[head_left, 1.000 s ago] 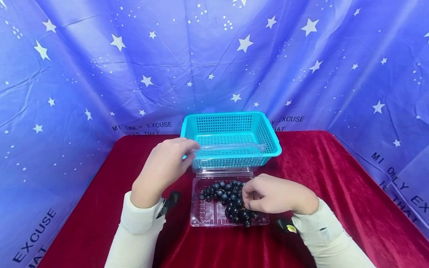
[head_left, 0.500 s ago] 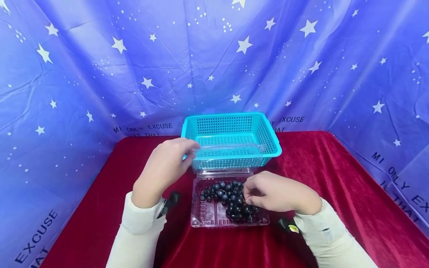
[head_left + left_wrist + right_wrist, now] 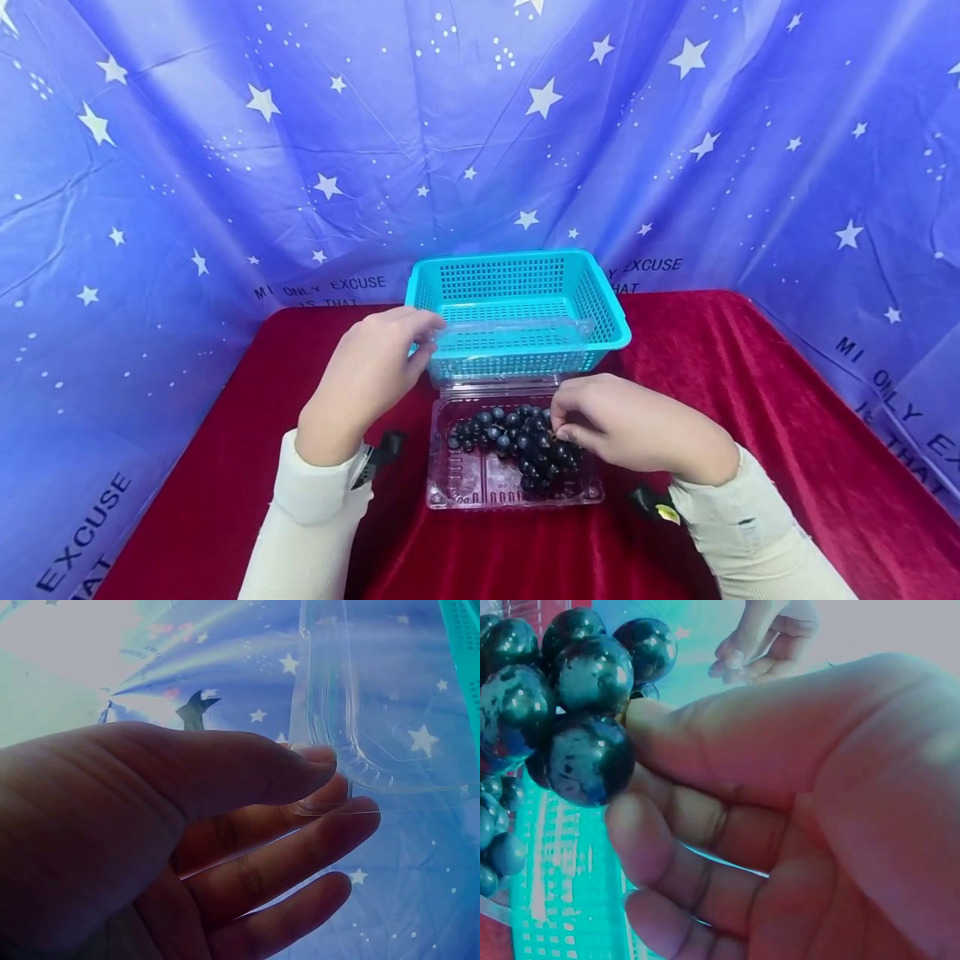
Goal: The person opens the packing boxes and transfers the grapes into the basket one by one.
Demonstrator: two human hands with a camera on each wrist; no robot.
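Note:
A bunch of dark grapes [image 3: 536,446] lies in the right part of a clear plastic clamshell box [image 3: 461,483]. My right hand [image 3: 637,429] pinches the bunch at its right side, apparently by the stem. Close up in the right wrist view, glossy grapes [image 3: 592,759] sit right at the thumb and fingertips. Over the box's back left corner, my left hand [image 3: 371,375] pinches the corner of the raised clear lid [image 3: 517,333]. Thumb and index finger grip that lid corner [image 3: 364,769] in the left wrist view, the other fingers lying loosely below.
Directly behind the raised lid stands a turquoise perforated basket [image 3: 617,321], with nothing seen inside it. Red velvet cloth [image 3: 712,358] covers the table. A blue star-patterned curtain [image 3: 450,125] hangs behind and at both sides.
My right hand has shifted a little right and away from me, drawing the near end of the grapes back from the box's front edge. The left hand and the lid stay put.

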